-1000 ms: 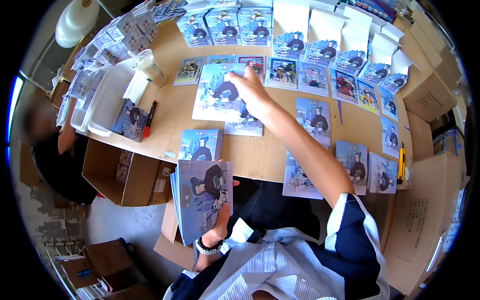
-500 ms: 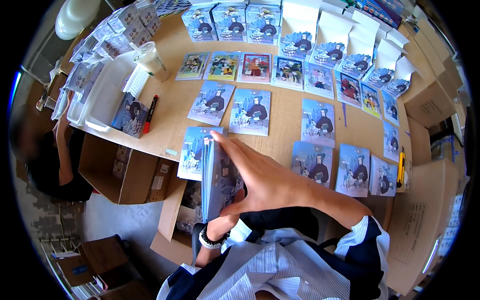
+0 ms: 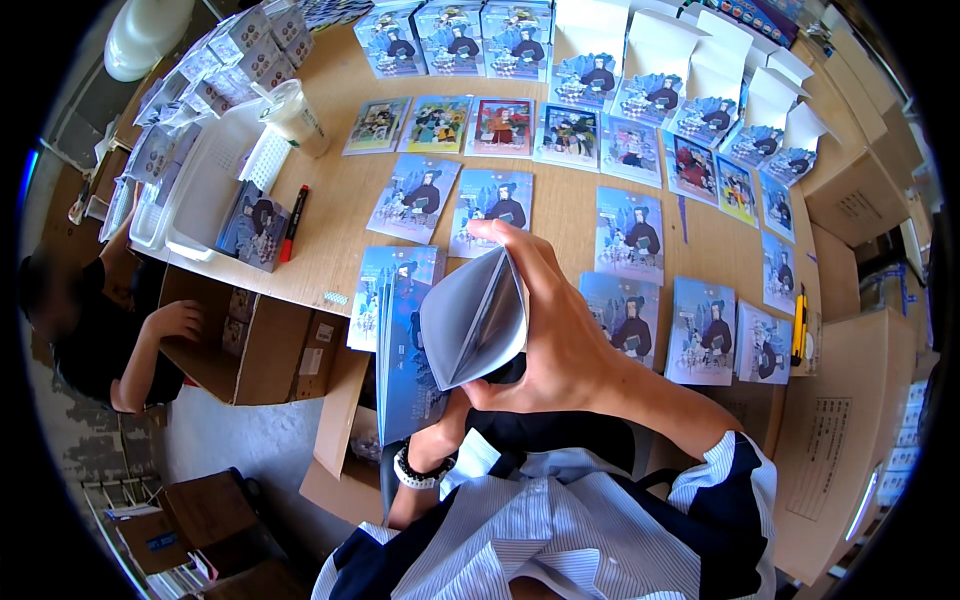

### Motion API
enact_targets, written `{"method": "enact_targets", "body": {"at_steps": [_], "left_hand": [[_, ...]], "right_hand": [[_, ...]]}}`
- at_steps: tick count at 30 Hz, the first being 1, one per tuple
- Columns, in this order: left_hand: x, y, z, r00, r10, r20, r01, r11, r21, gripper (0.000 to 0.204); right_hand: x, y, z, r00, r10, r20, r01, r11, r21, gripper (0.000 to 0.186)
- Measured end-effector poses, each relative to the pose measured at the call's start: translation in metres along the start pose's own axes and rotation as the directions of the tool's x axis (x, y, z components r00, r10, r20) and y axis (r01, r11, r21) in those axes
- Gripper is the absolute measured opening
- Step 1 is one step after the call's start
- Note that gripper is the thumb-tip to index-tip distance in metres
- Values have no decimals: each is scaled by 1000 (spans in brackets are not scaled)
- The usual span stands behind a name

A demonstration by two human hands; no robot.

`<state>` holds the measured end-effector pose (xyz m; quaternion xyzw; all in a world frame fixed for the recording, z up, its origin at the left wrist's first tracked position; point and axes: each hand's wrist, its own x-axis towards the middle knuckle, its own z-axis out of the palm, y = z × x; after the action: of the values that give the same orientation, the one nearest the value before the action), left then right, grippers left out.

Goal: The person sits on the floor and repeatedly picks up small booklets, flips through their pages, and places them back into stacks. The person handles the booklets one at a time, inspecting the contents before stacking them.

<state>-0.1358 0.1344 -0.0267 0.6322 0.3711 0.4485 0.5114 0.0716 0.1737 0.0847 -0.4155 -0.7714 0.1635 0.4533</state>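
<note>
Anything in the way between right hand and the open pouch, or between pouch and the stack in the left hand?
Nothing visible. The right hand grips the open pouch directly. The pouch partly overlaps the stack in the left hand; whether they touch is unclear.

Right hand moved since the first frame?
Yes: the right hand has come back toward the near edge of the table. Against the red marker, it was farther out and is now closer in.
</note>
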Motion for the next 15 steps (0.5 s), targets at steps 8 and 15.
{"method": "enact_targets", "body": {"at_steps": [8, 15], "left_hand": [[7, 0, 8, 1000, -1, -13, 0, 999, -35, 46], [16, 3, 16, 1000, -8, -21, 6, 996, -93, 53]], "right_hand": [[-11, 9, 4, 985, -45, -167, 49, 999, 23, 116], [-20, 7, -7, 990, 43, -133, -39, 999, 28, 112]]}}
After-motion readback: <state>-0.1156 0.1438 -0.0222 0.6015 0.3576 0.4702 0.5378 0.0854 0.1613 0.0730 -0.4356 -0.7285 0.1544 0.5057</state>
